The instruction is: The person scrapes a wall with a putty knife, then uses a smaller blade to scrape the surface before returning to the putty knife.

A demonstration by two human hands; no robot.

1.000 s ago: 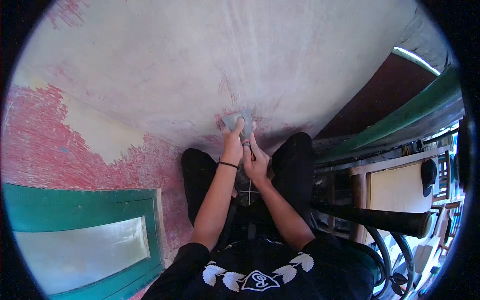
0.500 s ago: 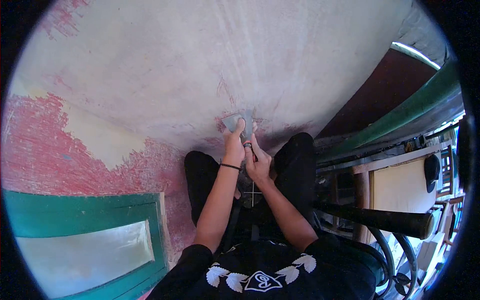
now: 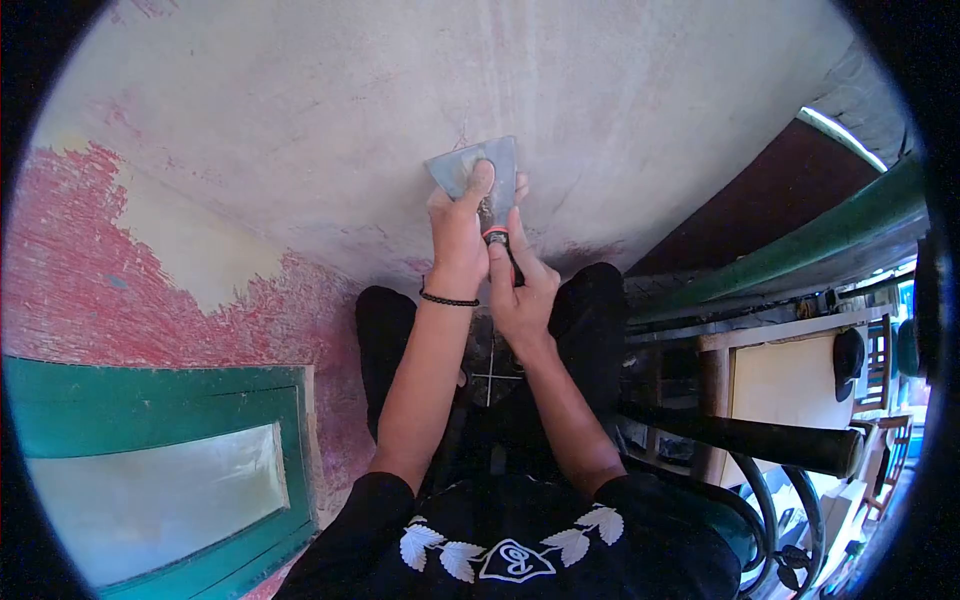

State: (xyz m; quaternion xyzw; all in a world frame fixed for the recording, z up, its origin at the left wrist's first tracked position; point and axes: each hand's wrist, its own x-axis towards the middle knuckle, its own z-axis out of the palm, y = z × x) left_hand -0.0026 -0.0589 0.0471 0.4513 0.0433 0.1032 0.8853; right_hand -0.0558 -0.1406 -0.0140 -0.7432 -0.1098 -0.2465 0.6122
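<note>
A wide-bladed putty knife (image 3: 503,178) is held in both of my hands, its blade pointing away from me against the pale wall (image 3: 330,120). My left hand (image 3: 458,238) grips the blade, thumb flat on its upper face and the other fingers behind it. Closed around the dark handle with its red band is my right hand (image 3: 525,298), some fingertips showing at the blade's right edge. Faint reddish scratches mark the wall near the blade's tip.
Worn red paint (image 3: 90,250) covers the wall at the left, above a green frame with a pane (image 3: 150,490). To the right are a green rail (image 3: 780,250), a dark chair arm (image 3: 750,435) and a cream panel (image 3: 785,375) with a black cap-like thing on it.
Both hands and the putty knife have moved up the wall, farther from my body. More of the blade shows now, and my arms are stretched out more.
</note>
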